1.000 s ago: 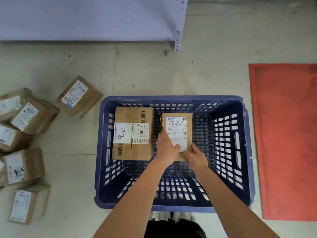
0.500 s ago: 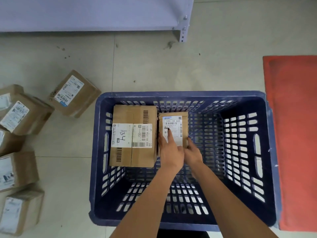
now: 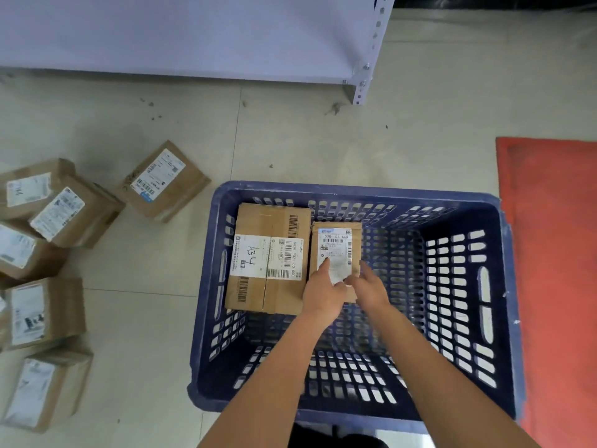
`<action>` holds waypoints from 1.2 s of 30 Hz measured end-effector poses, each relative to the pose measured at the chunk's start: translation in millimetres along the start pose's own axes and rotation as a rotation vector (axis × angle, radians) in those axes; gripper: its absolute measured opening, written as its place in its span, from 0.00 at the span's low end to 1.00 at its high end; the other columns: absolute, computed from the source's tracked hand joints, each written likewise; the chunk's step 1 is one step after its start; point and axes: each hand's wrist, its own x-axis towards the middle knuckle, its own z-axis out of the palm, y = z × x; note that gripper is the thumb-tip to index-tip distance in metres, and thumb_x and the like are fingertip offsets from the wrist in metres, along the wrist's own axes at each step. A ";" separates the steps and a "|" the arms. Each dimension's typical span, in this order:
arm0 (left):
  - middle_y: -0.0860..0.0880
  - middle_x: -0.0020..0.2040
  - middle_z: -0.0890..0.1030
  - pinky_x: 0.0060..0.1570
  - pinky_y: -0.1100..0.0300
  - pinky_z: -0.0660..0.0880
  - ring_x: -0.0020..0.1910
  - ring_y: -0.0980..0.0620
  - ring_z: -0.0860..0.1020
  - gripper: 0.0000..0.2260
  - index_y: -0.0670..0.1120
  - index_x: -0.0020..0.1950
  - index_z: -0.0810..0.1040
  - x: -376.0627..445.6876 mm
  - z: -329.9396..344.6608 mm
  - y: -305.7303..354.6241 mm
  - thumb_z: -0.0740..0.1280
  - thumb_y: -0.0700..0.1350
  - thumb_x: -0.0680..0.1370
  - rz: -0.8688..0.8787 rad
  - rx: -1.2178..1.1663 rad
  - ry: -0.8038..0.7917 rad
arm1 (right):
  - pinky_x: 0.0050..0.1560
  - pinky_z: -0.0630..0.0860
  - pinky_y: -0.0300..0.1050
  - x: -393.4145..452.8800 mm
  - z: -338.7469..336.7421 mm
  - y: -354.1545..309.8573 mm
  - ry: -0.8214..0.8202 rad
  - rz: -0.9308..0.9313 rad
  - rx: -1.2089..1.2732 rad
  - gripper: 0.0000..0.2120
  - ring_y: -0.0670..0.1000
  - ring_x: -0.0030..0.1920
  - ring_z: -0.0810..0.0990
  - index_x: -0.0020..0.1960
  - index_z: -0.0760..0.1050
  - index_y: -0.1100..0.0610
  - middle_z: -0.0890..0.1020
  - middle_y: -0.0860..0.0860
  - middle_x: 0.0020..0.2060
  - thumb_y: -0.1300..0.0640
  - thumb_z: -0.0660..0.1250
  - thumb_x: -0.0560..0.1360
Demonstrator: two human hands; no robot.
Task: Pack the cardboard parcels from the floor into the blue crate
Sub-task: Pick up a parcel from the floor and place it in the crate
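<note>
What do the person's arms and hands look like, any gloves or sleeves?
Both are bare: no gloves, sleeves, watch or rings show on the left hand or the right hand. The forearms are uncovered as far as the picture's bottom edge.

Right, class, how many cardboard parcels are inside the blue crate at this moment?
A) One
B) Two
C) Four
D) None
B: the blue crate holds a large parcel marked A34 and, to its right, a small parcel that the left hand and right hand are touching.
</note>
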 end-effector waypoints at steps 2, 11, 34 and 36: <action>0.47 0.70 0.71 0.63 0.58 0.69 0.67 0.47 0.72 0.23 0.48 0.75 0.61 -15.9 -8.4 9.2 0.58 0.39 0.79 0.027 -0.033 0.008 | 0.69 0.67 0.52 -21.5 1.4 -11.3 -0.032 -0.060 -0.013 0.30 0.55 0.71 0.67 0.76 0.58 0.48 0.66 0.53 0.73 0.60 0.62 0.76; 0.48 0.71 0.69 0.65 0.58 0.68 0.69 0.47 0.69 0.26 0.52 0.74 0.63 -98.2 -88.7 38.3 0.63 0.38 0.77 0.081 -0.160 0.143 | 0.65 0.71 0.49 -124.2 -3.3 -59.7 -0.014 -0.165 -0.045 0.29 0.54 0.65 0.72 0.71 0.66 0.48 0.71 0.53 0.68 0.64 0.66 0.73; 0.44 0.70 0.70 0.63 0.56 0.69 0.68 0.46 0.70 0.26 0.49 0.72 0.65 -147.4 -455.1 -136.8 0.64 0.37 0.75 -0.025 -0.245 0.260 | 0.62 0.72 0.49 -253.5 343.3 -173.8 -0.110 -0.213 -0.017 0.31 0.52 0.61 0.71 0.71 0.65 0.47 0.70 0.54 0.68 0.61 0.69 0.72; 0.44 0.70 0.69 0.65 0.55 0.67 0.69 0.45 0.69 0.26 0.49 0.72 0.65 -143.8 -472.8 -150.6 0.64 0.37 0.75 -0.027 -0.247 0.239 | 0.65 0.71 0.52 -256.3 366.4 -173.7 -0.116 -0.192 -0.018 0.31 0.52 0.64 0.71 0.71 0.65 0.47 0.70 0.54 0.68 0.61 0.69 0.72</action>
